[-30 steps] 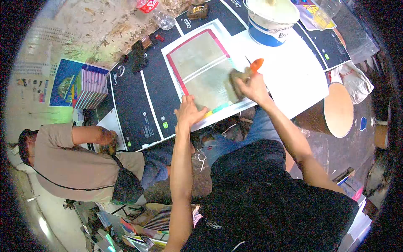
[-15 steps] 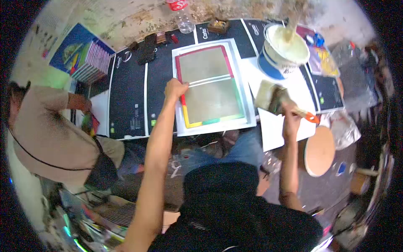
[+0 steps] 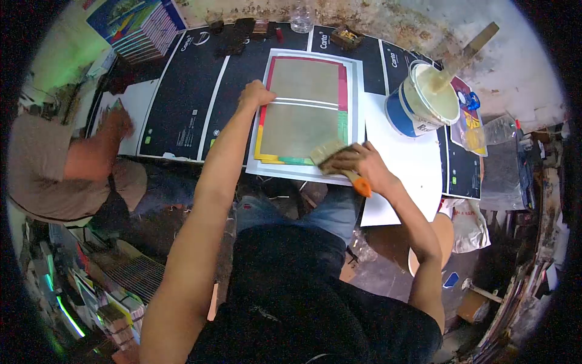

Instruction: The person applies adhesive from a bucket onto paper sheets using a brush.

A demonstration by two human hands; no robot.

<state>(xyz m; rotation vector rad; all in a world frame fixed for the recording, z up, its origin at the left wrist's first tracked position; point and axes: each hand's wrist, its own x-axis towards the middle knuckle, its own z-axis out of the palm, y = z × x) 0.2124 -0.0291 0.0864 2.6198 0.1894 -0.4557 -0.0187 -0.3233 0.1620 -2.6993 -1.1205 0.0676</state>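
A grey cover sheet (image 3: 303, 130) with red, yellow and green edges and a white double line across it lies on larger white paper (image 3: 357, 85). My left hand (image 3: 256, 96) is at its upper left edge, fingers closed together on the border; whether they pinch the sheet is hidden. In my right hand (image 3: 362, 164) is a wide brush (image 3: 327, 153) with an orange handle tip, its pale bristles at the sheet's lower right corner. To the right stands a white and blue bucket (image 3: 409, 109) of pale paste, with a stick (image 3: 470, 54) in it.
Black boards with white lines (image 3: 182, 115) cover the table. White sheets (image 3: 403, 182) lie under the bucket. A small box (image 3: 347, 37) and a clear bottle (image 3: 301, 18) stand at the back. At the left sits a co-worker (image 3: 42, 164) near stacked books (image 3: 145, 33).
My right hand has brought the brush leftward from beside the bucket onto the sheet's lower right corner. My left hand stays at the left edge. The view has shifted, and the co-worker's arm has moved.
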